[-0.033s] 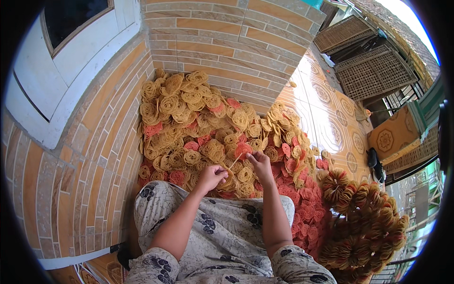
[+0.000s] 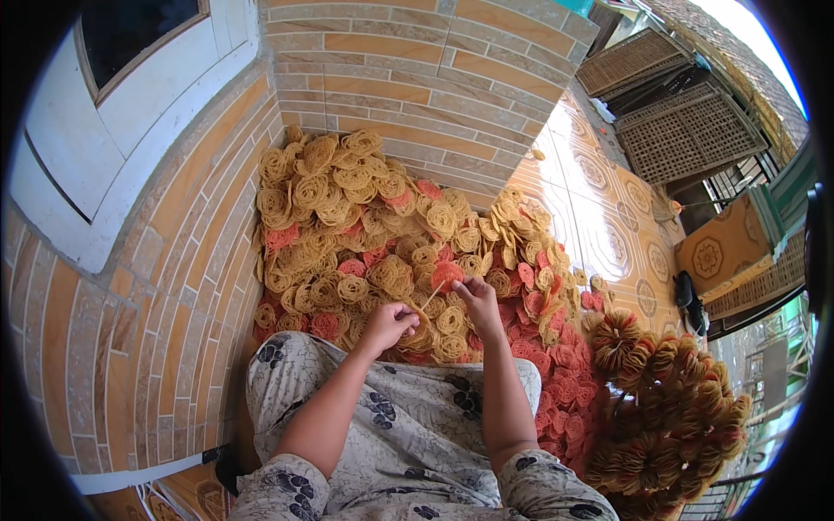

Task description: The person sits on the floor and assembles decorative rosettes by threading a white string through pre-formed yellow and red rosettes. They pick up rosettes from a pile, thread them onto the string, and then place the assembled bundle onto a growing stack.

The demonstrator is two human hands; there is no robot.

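Note:
My left hand is closed over the pile, its thumb and fingers pinching a yellow lacy disc that looks like a nest of strands. From beside it a thin pale stick slants up toward my right hand. That hand is closed in a pinch at the edge of a bright red-orange lacy disc, with the stick's tip against the disc. The fingers partly cover what they grip. Under and beyond both hands spreads a heap of yellow discs, mixed with red-orange discs.
A tiled wall backs the heap, and another with a white door rises on the left. Dense bunches of stacked discs stand close on my right. Farther right are dark shoes, a tiled ledge and woven racks.

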